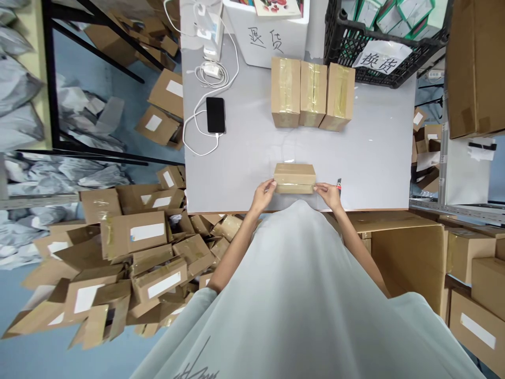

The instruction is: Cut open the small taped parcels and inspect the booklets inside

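A small cardboard box (294, 178) with tape along its near side lies close to the front edge of the table. At its left end, the fingertips of my left hand (263, 195) grip the box. My right hand (329, 195) pinches the opposite end with thumb and fingers. Just beside the right hand, partly hidden by it, is a small red and black tool (339, 185), maybe a cutter. Farther back stand three taped cardboard boxes (313, 93) in a row.
On the grey table (244, 152), a black phone (215, 115) is plugged into a white cable. A white bin (268, 34) and a black crate (379, 55) stand at the back. Opened cartons (136, 234) pile up at left; a large carton (408, 252) stands at right.
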A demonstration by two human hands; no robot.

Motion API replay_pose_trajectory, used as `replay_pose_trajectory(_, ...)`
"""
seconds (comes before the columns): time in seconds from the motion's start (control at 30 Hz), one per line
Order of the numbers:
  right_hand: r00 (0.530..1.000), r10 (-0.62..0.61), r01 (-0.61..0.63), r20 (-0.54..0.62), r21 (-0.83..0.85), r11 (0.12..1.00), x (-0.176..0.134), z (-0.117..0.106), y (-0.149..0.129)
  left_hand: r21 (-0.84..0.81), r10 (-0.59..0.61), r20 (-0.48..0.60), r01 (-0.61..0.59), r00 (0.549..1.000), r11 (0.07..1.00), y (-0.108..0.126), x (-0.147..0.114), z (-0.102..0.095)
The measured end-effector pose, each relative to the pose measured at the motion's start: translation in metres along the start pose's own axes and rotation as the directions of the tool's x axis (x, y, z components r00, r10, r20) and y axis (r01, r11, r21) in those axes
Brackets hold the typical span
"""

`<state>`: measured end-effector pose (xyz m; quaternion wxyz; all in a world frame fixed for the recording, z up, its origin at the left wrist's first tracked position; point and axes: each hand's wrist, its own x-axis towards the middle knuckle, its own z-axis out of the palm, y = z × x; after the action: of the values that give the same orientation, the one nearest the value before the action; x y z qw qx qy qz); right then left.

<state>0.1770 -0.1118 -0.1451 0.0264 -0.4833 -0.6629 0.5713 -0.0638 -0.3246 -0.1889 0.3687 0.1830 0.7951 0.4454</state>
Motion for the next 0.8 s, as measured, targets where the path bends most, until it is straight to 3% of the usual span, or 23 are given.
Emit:
replay_pose_trajectory(0.17,0.998,0.014,-0.018,-0.055,-0.073,0.997,0.007,-0.002,-0.011,-0.05,-0.022,0.016,0.023,1.0,0.998,0.003,0.005,-0.002)
replay_pose_trajectory(0.57,0.997,0.074,-0.072,0.031,-0.062,0.996,0.005,0.007,0.016,-0.061,-0.104,0.029,0.106,0.994,0.992,-0.019,0.001,-0.007)
replay_pose_trajectory(0.8,0.988,0.09,-0.089,0.128,-0.014,0.996,0.007,0.024,0.024,-0.049,-0.143,0.073,0.147,0.987,0.988,-0.032,0.001,0.006)
